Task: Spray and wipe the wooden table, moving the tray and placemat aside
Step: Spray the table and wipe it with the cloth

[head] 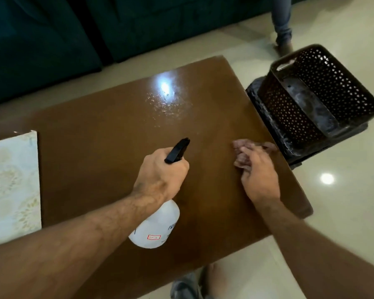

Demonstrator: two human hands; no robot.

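My left hand grips the neck of a white spray bottle with a black nozzle pointing across the brown wooden table. Wet droplets glisten on the far middle of the tabletop. At the table's right edge my right hand presses a pinkish cloth flat on the wood. A pale floral placemat lies at the table's left end.
A dark perforated basket rests on a dark tray or stand just off the table's right edge. A dark green sofa stands behind the table. Another person's leg is on the pale tiled floor.
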